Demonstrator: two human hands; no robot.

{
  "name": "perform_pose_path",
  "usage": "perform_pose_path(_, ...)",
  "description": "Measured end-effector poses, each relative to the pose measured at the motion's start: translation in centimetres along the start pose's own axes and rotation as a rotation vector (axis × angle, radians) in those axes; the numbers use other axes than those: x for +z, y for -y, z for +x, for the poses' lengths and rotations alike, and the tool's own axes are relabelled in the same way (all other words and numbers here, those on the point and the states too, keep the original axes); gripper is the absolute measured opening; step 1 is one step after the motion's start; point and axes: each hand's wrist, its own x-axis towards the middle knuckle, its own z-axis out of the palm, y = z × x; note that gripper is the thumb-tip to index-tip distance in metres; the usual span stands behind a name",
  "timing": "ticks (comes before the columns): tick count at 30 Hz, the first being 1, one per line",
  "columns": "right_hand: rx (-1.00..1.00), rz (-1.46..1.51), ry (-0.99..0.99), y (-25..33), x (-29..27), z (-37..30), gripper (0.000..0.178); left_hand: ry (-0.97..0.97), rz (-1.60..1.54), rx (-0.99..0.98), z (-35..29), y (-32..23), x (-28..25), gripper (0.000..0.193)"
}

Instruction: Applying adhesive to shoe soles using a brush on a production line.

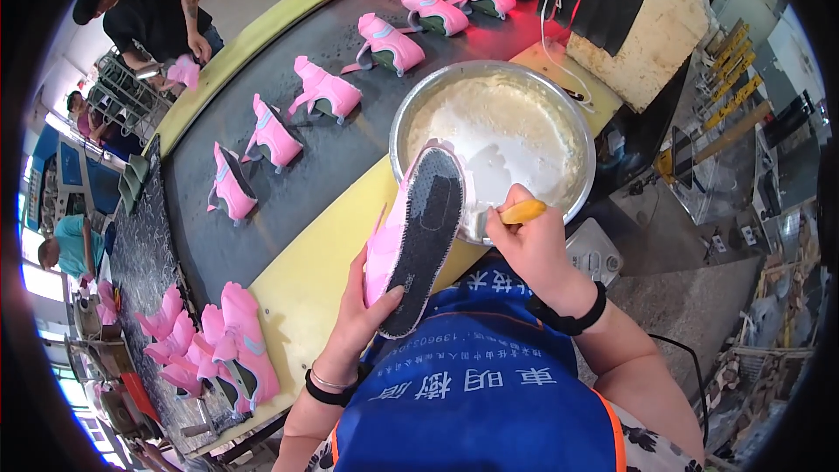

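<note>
Pink fabric and black stitched underside on a long shoe upper (424, 236), bottom facing up, near end pinched in the left grip (354, 310), far end over the rim of a wide round silver metal basin (591, 166). Right grip (529, 240) closed around a yellow-handled brush (524, 211), just right of the upper, low at the basin's near side.

Likely troubles, by judgement: smears on the pink sides from an overloaded brush; far end dipped into the white liquid (502, 157) from too low a tilt; a twist or slip from support at one end only; drips on the blue cloth apron (472, 376) close below.

Around: a row of pink uppers on the dark belt (323, 153) at far left, beyond the yellow worktop (323, 245); more bunched at near left. In the way: the basin, at far right; past its rim, a loose white cable (551, 0), possibly a snag, beside hanging black strips (607, 26).
</note>
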Motion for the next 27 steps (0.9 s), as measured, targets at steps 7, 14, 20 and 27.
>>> perform_pose_path(7, 0.013, 0.306, -0.102, 0.0, 1.4, 2.6, 0.030, 0.030, -0.049, -0.026, -0.3, 0.3, -0.3, 0.083)
perform_pose_path(14, -0.050, 0.209, 0.062, 2.6, 1.7, -2.0, 0.028, 0.025, -0.040, -0.016, -0.1, 0.7, -1.2, 0.085)
perform_pose_path(20, -0.088, 0.009, 0.123, 1.5, 1.6, 1.4, 0.022, 0.065, -0.012, -0.007, 0.3, 0.6, -2.8, 0.087)
perform_pose_path(27, -0.103, 0.003, 0.009, -1.0, 1.5, 7.8, 0.026, 0.136, 0.001, -0.026, 0.6, 0.4, -4.1, 0.086)
